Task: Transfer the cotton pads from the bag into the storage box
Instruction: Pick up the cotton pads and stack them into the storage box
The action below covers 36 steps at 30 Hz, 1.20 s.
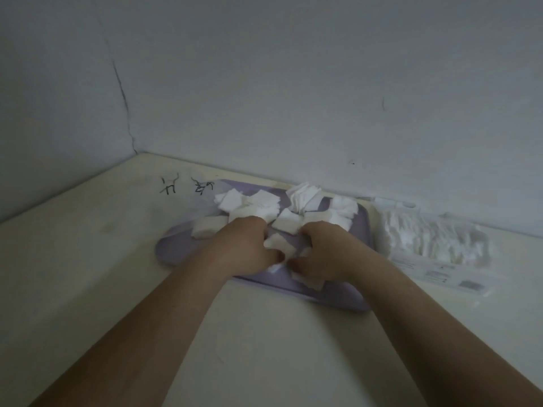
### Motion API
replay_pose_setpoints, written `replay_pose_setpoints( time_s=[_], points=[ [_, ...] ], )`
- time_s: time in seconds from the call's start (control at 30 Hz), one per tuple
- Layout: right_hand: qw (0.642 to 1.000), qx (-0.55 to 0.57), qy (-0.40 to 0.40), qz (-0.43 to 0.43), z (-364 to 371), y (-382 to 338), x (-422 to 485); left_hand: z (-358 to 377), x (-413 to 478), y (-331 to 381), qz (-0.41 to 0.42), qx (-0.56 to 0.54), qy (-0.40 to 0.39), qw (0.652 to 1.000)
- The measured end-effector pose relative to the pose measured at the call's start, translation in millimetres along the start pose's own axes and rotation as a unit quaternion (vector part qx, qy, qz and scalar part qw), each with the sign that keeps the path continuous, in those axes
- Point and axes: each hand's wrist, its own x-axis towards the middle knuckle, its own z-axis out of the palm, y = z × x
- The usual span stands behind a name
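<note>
On the cream table (88,274), in the corner formed by two pale walls, lies a shallow lilac storage box (176,245) with rounded corners. Its long axis runs from near-left to far-right, roughly along the back wall (323,83).

Contents: loose white square cotton pads (249,204) are scattered across the far half of the box in disordered heaps, some flat, some tilted on edge. One fanned cluster (302,195) stands near the far rim. Several pads sit between the two hands.

Left hand (246,248): palm down over the middle of the box, fingers curled into the pads; thumb tip touching a small pad at the near side. Whether the grip has closed on any pad cannot be told.

Right hand (320,254): palm down just beside the left, fingers curled, with pads showing beneath its near edge and at the fingertips. Grip state likewise cannot be told.

Just right of the box, a clear plastic bag (435,245) lies flat with its long axis pointing near-right. It holds a packed row of white pads and has a printed label at its near end.

Black scribbled marks (185,186) show on the table left of the box's far corner. Both forearms cover the near portion of the box.
</note>
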Motion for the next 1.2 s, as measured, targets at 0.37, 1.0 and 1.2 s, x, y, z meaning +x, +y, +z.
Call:
replay_pose_setpoints(
  time_s=[0.37, 1.0, 1.2],
  points=[
    [0.979, 0.191, 0.061, 0.027, -14, 18, -12, 12, -1, -1, -0.06, -0.306, 0.061, 0.948],
    [0.817, 0.576, -0.017, -0.015, -18, 30, -9, 11, -8, 9, 0.018, -0.472, 0.015, 0.881],
    [0.835, 0.55, -0.034, -0.008, -22, 27, -11, 8, -9, 11, 0.011, -0.481, 0.035, 0.876]
  ],
)
